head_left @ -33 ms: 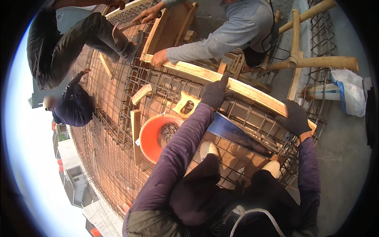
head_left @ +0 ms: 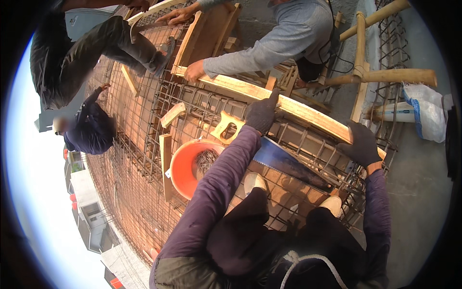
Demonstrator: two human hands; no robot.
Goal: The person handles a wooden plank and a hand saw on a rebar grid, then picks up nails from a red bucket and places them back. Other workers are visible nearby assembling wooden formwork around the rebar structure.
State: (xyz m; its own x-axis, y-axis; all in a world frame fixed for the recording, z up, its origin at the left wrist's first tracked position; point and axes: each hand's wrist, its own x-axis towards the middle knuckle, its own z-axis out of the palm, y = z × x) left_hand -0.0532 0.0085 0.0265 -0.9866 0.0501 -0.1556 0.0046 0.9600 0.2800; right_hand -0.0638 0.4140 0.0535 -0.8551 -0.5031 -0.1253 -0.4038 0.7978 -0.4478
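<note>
A long pale timber point(head_left: 308, 109) runs from upper left to lower right over the rebar. My left hand point(head_left: 261, 114), in a dark glove, rests against its near edge with one finger stretched onto the wood. Its other fingers are curled, and what they hold is hard to make out. My right hand point(head_left: 362, 147), also gloved, is closed over the timber's right end. Below the left hand lies a handsaw with a yellow handle point(head_left: 227, 127) and blue blade point(head_left: 288, 163). An orange bucket point(head_left: 182, 169) with nails point(head_left: 206, 160) stands beside my left forearm.
A co-worker in a grey sleeve point(head_left: 255, 55) holds the timber's left end. Another in dark trousers point(head_left: 103, 45) is at upper left, by a hammer point(head_left: 144, 28). A third crouches point(head_left: 91, 127) on the rebar mesh point(head_left: 134, 192). Bamboo poles point(head_left: 399, 76) stand at right.
The hammer at upper left has moved up and a little left, along with the hand near it. My right hand has shifted very slightly; the timber stays in place.
</note>
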